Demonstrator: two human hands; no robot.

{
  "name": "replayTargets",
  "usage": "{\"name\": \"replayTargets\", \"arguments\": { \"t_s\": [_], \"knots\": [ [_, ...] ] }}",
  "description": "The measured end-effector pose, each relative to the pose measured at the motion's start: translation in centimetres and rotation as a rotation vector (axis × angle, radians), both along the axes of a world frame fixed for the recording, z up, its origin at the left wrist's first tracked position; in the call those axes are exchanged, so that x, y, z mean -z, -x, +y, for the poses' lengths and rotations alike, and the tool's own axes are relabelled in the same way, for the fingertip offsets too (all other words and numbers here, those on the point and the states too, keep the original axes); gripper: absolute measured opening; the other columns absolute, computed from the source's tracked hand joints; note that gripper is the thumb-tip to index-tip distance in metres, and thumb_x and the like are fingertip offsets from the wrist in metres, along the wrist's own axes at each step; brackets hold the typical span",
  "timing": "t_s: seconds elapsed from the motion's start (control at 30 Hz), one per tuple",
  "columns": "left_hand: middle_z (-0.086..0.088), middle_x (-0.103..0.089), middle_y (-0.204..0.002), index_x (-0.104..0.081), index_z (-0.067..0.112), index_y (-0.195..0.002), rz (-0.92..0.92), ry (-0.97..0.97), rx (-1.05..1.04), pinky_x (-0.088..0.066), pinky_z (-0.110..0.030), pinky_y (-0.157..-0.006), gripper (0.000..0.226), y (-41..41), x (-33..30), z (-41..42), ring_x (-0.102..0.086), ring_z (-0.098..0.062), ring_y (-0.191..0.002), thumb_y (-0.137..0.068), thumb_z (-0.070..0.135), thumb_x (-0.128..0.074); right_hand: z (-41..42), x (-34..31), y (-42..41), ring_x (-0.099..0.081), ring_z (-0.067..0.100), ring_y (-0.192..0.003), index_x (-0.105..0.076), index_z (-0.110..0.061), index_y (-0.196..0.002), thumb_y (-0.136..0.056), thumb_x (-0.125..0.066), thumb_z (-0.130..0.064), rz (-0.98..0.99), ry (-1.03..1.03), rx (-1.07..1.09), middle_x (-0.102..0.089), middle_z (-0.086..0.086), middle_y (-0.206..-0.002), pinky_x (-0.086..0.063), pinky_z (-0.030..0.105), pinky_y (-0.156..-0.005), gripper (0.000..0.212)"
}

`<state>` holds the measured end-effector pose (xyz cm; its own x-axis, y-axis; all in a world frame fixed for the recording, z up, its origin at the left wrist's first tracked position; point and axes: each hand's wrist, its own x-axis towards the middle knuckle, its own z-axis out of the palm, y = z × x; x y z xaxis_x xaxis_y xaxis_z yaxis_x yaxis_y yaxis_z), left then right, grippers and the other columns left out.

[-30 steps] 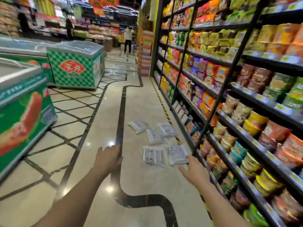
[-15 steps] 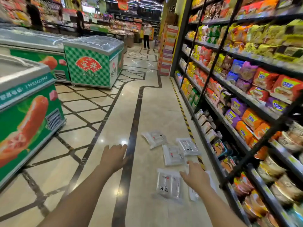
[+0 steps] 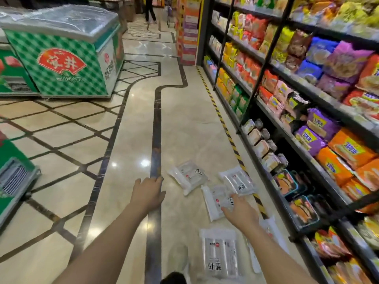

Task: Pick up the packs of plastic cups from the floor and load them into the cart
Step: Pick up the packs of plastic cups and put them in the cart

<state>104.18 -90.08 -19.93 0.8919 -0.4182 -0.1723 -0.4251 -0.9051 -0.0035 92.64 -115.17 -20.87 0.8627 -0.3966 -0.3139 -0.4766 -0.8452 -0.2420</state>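
Several clear packs of plastic cups lie on the shiny floor by the shelf foot. One pack (image 3: 187, 176) is farthest left, another (image 3: 239, 180) near the striped tape, a third (image 3: 215, 202) in the middle, and the nearest one (image 3: 220, 254) by my feet. A further pack (image 3: 272, 232) is partly hidden behind my right arm. My right hand (image 3: 241, 211) reaches over the middle pack, fingers spread, holding nothing. Out over the dark floor stripe my left hand (image 3: 148, 192) hovers, fingers loosely apart and empty. No cart is in view.
Stocked snack shelves (image 3: 307, 119) run along the right, with yellow-black tape (image 3: 223, 124) on the floor at their foot. Green chest freezers (image 3: 67, 56) stand at the left. A person (image 3: 149, 9) stands far down the aisle. My shoe (image 3: 178, 257) is near the closest pack.
I have moved forward and bent lower, so the packs are now close. My right hand has advanced from over the nearest pack to above the middle pack. The left hand stays extended.
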Motion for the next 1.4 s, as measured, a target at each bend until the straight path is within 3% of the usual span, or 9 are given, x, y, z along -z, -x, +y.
{"name": "replayTargets", "arguments": {
  "t_s": [0.13,0.47,0.6,0.77,0.93,1.03,1.17,1.4],
  "knots": [
    [-0.004,-0.054,-0.129,-0.039,0.017,-0.134,0.059,-0.029,-0.004,-0.037,-0.038,-0.096,0.047,-10.0,4.2,-2.7,-0.054,-0.026,-0.116,-0.093,0.041,-0.04,-2.8,4.5,-9.9,-0.046,0.023,-0.126,-0.038,-0.015,-0.136,-0.091,-0.048,-0.043,0.052,-0.023,0.009,-0.048,0.005,-0.136,-0.043,0.037,-0.097,0.054],
    [-0.004,-0.052,-0.132,-0.038,0.018,-0.135,0.195,-0.05,0.011,-0.036,-0.036,-0.099,0.045,-32.3,17.1,-12.0,-0.051,-0.024,-0.119,-0.095,0.04,-0.037,-9.6,17.7,-31.0,-0.051,0.025,-0.119,-0.042,-0.016,-0.131,-0.091,-0.049,-0.039,0.179,-0.162,0.147,-0.051,0.007,-0.129,-0.045,0.035,-0.094,0.047],
    [-0.005,-0.058,-0.124,-0.047,0.017,-0.127,0.212,0.009,-0.026,-0.04,-0.036,-0.092,0.041,-38.7,28.9,-15.2,-0.057,-0.025,-0.112,-0.094,0.041,-0.04,-11.2,28.1,-37.4,-0.051,0.027,-0.12,-0.041,-0.015,-0.132,-0.093,-0.047,-0.04,0.211,-0.167,0.257,-0.048,0.008,-0.132,-0.042,0.035,-0.093,0.047],
    [-0.007,-0.056,-0.126,-0.05,0.014,-0.128,0.231,0.07,-0.03,-0.041,-0.04,-0.092,0.042,-47.0,46.6,-19.4,-0.056,-0.028,-0.112,-0.094,0.038,-0.043,-12.8,45.7,-44.4,-0.05,0.028,-0.12,-0.038,-0.012,-0.136,-0.092,-0.051,-0.035,0.129,-0.291,0.468,-0.046,0.011,-0.134,-0.044,0.033,-0.092,0.05],
    [-0.018,-0.06,-0.117,-0.058,0.002,-0.117,0.269,0.155,-0.034,-0.046,-0.044,-0.081,0.041,-54.9,62.7,-22.6,-0.061,-0.038,-0.098,-0.086,0.029,-0.061,-14.6,62.0,-50.4,-0.048,0.03,-0.124,-0.032,-0.008,-0.139,-0.094,-0.049,-0.037,0.124,-0.468,0.724,-0.044,0.013,-0.139,-0.041,0.036,-0.096,0.057],
    [-0.016,-0.048,-0.134,-0.049,0.005,-0.129,0.306,0.15,-0.07,-0.044,-0.045,-0.087,0.051,-58.4,69.0,-24.4,-0.054,-0.037,-0.113,-0.088,0.034,-0.057,-16.0,68.8,-52.6,-0.044,0.032,-0.129,-0.028,-0.003,-0.14,-0.092,-0.051,-0.04,0.133,-0.6,0.889,-0.043,0.019,-0.141,-0.037,0.035,-0.103,0.064],
    [-0.009,-0.025,-0.15,-0.024,0.014,-0.144,0.433,0.146,-0.086,-0.04,-0.047,-0.097,0.068,-61.4,73.3,-25.8,-0.039,-0.031,-0.131,-0.09,0.047,-0.048,-16.9,72.5,-53.8,-0.04,0.03,-0.132,-0.025,-0.003,-0.141,-0.091,-0.052,-0.041,0.189,-0.678,0.986,-0.038,0.017,-0.145,-0.034,0.03,-0.102,0.068],
    [-0.014,-0.031,-0.147,-0.008,0.018,-0.148,0.622,0.186,-0.102,-0.04,-0.044,-0.099,0.09,-63.7,75.4,-27.6,-0.044,-0.033,-0.128,-0.082,0.059,-0.053,-17.4,74.1,-55.4,-0.034,0.03,-0.136,-0.01,0.001,-0.145,-0.087,-0.06,-0.041,0.106,-0.787,1.133,-0.03,0.019,-0.149,-0.033,0.029,-0.104,0.087]
  ]
}}
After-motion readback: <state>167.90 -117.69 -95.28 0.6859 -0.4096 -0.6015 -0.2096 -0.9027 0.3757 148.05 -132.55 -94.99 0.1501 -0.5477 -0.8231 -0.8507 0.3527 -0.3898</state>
